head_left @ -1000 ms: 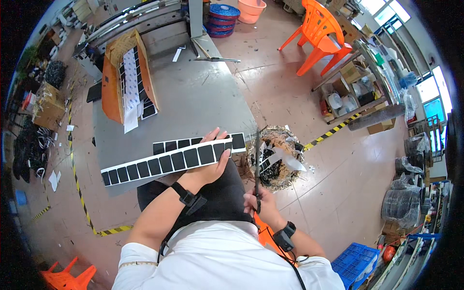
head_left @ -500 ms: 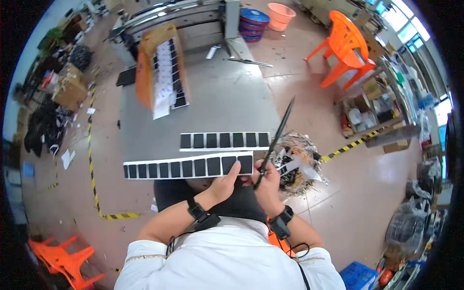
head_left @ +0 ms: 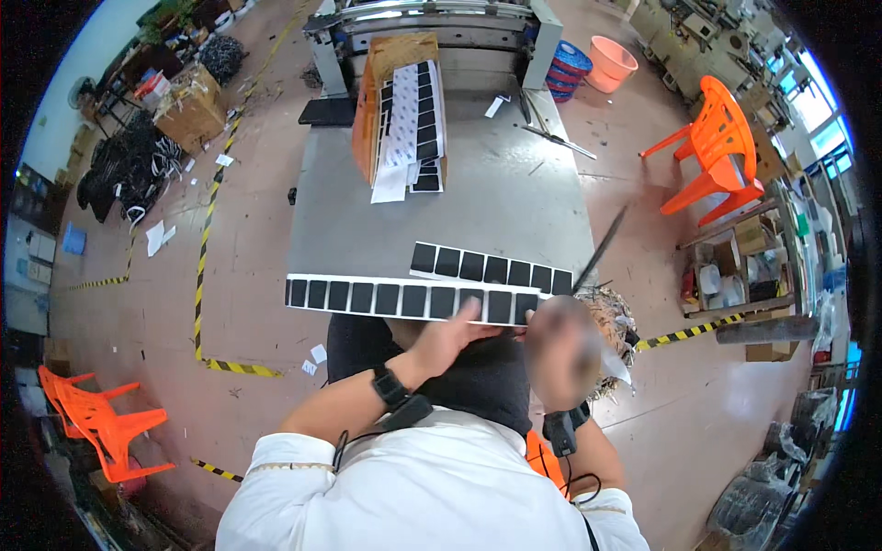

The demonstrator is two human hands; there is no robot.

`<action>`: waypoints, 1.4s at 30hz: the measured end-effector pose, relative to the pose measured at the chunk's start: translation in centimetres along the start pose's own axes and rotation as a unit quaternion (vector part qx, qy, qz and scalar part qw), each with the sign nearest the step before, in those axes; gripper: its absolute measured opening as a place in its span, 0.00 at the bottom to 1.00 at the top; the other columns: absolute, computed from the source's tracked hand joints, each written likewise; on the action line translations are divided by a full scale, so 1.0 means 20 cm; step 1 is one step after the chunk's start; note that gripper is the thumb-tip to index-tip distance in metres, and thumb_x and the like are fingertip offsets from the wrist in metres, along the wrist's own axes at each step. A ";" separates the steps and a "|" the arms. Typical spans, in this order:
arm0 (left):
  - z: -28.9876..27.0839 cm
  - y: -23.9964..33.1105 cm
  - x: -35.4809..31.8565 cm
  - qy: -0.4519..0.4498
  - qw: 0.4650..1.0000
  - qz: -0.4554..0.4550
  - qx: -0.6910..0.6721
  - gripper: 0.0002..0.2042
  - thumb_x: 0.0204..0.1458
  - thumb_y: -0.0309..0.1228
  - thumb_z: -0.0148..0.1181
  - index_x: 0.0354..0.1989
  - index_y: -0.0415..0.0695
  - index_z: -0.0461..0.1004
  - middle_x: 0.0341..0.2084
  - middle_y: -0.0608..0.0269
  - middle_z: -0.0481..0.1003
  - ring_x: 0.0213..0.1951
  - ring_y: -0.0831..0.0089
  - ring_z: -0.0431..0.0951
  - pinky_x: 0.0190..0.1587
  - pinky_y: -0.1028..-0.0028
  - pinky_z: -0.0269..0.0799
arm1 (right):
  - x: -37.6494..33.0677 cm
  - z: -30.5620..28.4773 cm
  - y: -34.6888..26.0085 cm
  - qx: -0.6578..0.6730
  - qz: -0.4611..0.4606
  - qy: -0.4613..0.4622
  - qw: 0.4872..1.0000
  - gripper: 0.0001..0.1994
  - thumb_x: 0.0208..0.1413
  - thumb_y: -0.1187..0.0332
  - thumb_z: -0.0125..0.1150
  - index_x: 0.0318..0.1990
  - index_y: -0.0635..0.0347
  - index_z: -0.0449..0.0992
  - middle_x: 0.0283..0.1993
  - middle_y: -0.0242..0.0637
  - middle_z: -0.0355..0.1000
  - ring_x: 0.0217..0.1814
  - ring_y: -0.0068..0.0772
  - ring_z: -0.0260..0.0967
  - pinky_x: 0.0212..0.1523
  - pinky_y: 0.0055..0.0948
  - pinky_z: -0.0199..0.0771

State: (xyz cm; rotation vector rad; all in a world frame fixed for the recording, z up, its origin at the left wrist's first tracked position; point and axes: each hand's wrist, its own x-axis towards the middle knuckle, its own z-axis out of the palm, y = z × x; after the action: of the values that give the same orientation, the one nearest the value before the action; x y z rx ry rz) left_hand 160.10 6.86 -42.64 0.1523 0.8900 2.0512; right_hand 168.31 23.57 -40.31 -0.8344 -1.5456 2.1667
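Note:
My left hand [head_left: 450, 340] grips the lower edge of a long white strip bearing a row of black squares [head_left: 363, 297], its thumb on top near the right end. The strip is held level at the table's near edge. Just beyond it lies a shorter strip of the same kind [head_left: 471, 266], slanting down to the right, where the long strip comes up against it. Close to the long strip's right end is my right hand [head_left: 562, 354], blurred. From it a long, dark, pointed tool [head_left: 602, 248] sticks up and away; its kind is unclear.
On the grey metal table [head_left: 514, 184], an orange-brown box [head_left: 366, 129] holds more strips. Farther right lie a thin metal tool [head_left: 560, 140] and a paper scrap [head_left: 496, 106]. Scrap heaps up [head_left: 611, 321] beside my right hand. An orange chair [head_left: 721, 138] stands at right, a machine [head_left: 441, 37] behind.
The view has shifted and turned, so the table appears farther right. The long strip has come closer to the shorter one at its right end. The tool stays in my right hand.

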 end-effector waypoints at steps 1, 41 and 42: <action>-0.01 0.07 -0.04 0.057 0.995 0.010 -0.083 0.24 0.68 0.41 0.40 0.66 0.37 0.58 0.60 0.55 0.67 0.60 0.63 0.70 0.64 0.61 0.65 | 0.03 -0.04 -0.01 0.008 -0.011 0.034 0.999 0.07 0.56 0.77 0.62 0.37 0.61 0.68 0.29 0.32 0.71 0.23 0.23 0.73 0.24 0.22 0.77; -0.31 0.49 0.16 0.288 0.936 0.048 0.197 0.11 0.57 0.29 0.63 0.42 0.32 0.75 0.33 0.55 0.79 0.31 0.68 0.82 0.35 0.73 0.82 | -0.29 -0.35 0.03 -0.505 -0.124 -0.016 0.854 0.11 0.46 0.69 0.72 0.32 0.65 0.75 0.21 0.41 0.68 0.21 0.32 0.70 0.25 0.32 0.67; -0.31 0.49 0.16 0.291 0.935 0.048 0.197 0.11 0.57 0.29 0.63 0.42 0.32 0.75 0.33 0.55 0.79 0.31 0.68 0.82 0.35 0.73 0.82 | -0.34 -0.34 0.07 -0.474 -0.127 -0.075 0.868 0.12 0.47 0.69 0.72 0.32 0.64 0.74 0.21 0.39 0.69 0.22 0.30 0.70 0.25 0.30 0.68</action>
State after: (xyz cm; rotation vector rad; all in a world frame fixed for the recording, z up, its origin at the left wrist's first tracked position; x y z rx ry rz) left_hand 149.01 2.41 -41.56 -0.2155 1.6884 2.0093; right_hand 177.94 24.17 -41.51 -0.6390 -2.6690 1.2198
